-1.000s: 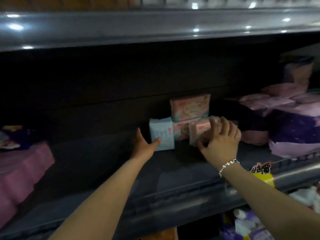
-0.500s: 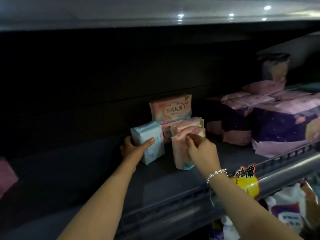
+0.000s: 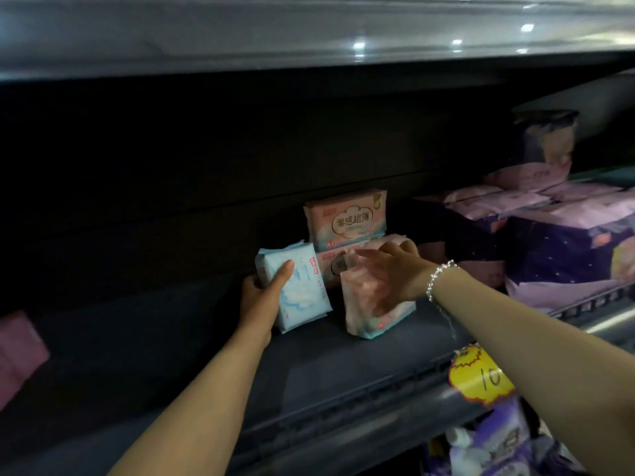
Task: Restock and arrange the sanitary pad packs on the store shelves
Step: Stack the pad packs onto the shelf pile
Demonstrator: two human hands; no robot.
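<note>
Sanitary pad packs sit mid-shelf (image 3: 343, 383): light blue pack (image 3: 295, 286) and pink pack (image 3: 372, 297) upright near the front, apart, with a stacked pink pair (image 3: 345, 221) against the back.

Change since half a second ago: both front packs drawn forward and toward the edge; gap between them wider.

Left hand (image 3: 259, 297) grips the blue pack, thumb across its face, fingers behind.

Right hand (image 3: 395, 273) lies over the pink pack's top and side; motion blur, so whether it clasps or merely steadies it I cannot tell.

Purple packs (image 3: 563, 255) crowd the right end; yellow price tag (image 3: 481, 376) on the rail.

Judgement: fronting in progress; left span unfilled.
</note>
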